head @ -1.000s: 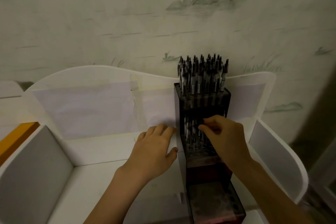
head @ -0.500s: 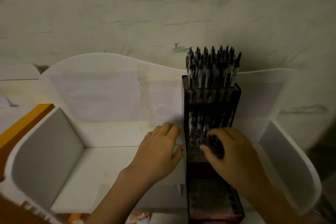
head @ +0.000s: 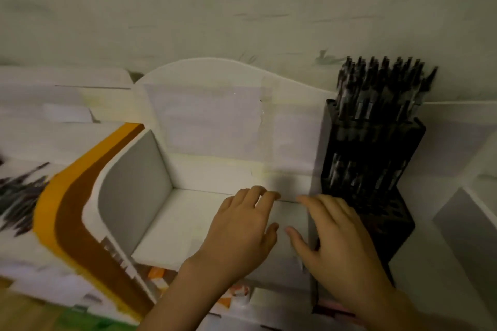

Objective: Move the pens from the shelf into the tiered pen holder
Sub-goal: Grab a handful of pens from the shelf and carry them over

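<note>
So both hands are empty right now. The left hand [head: 242, 226] lies flat, palm down, on the floor of the white shelf [head: 172, 226], fingers spread, grip released. The right hand [head: 336, 239] is just beside it, also loose and grasping nothing, with its outer edge up against the lower front of the tiered pen holder [head: 368, 158].

The holder stands right of both hands, black and stepped. Its top tier is packed with pens [head: 382, 83], and the middle tier just past the right fingertips has a fair few too, though it's blurry. The lowest tier looks mostly open holes, partly hidden behind the right hand.

Far off to the left of the left hand, past the shelf's side wall and an orange-brown curved panel [head: 67, 212], there's a smeared dark pile [head: 18, 196] that's probably more pens waiting.

Looks like a between-pens moment: nothing in hand, reach for the next one not yet begun. Next move would call for going well left to that pile, pinching one pen, then carrying it back and lining it up over a free hole in a lower tier.
</note>
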The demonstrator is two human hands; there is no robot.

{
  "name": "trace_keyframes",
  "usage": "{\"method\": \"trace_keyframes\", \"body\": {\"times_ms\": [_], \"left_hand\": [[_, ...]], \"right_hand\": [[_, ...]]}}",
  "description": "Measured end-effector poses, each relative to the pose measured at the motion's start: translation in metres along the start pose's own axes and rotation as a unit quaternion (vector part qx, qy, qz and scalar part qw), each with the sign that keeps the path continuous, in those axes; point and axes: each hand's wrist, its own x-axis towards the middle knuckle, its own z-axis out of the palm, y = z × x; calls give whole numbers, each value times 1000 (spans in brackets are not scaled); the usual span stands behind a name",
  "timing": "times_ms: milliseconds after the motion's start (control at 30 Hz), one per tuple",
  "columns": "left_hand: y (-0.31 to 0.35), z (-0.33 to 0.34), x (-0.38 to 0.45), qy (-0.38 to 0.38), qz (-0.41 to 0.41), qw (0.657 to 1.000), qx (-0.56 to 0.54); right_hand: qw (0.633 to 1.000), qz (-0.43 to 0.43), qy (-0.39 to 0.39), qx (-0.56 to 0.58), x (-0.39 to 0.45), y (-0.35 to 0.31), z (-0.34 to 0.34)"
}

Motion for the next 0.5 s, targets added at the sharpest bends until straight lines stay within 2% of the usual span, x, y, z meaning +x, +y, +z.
{"method": "trace_keyframes", "body": {"times_ms": [233,500], "left_hand": [[-92,-47,-93,42,-106,992,50],[-231,-129,-270,80,-218,969,80]], "right_hand": [[997,-59,-39,-20,12,-126,54],[979,-197,-47,35,0,-345,109]]}}
